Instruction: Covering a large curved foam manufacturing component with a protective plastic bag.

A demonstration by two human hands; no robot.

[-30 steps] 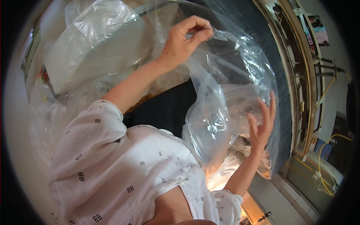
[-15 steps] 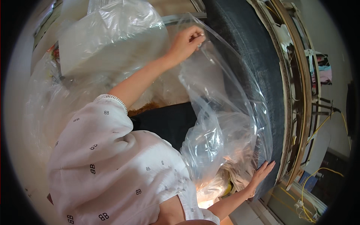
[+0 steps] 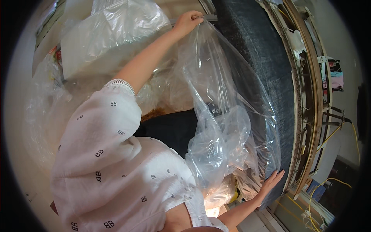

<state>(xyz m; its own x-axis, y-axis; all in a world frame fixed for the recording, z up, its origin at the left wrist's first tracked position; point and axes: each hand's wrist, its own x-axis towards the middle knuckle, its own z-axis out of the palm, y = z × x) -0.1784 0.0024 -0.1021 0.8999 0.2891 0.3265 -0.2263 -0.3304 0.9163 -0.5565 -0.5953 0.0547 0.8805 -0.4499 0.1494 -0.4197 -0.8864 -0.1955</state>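
My left hand [image 3: 189,21] is raised at the far side, its fingers pinched on the edge of a clear plastic bag [image 3: 216,65]. From that pinch the thin film hangs in folds and runs along the dark grey padded work surface [image 3: 262,50]. Farther down, my right hand [image 3: 271,182] lies with its fingers stretched out on that surface, at the near end of the film. The bag's lower part bunches up in front of my dark-clothed lap [image 3: 170,131].
A stack of clear plastic bags [image 3: 112,42] stands at the far left, with loose crumpled film [image 3: 46,96] beside it. Beyond the work surface runs a wooden rail [image 3: 315,96]. A yellow cable [image 3: 315,193] hangs at the lower right.
My left hand has moved farther away and slightly left, drawing the bag's edge up with it. The film is stretched into longer folds. My right hand has hardly moved.
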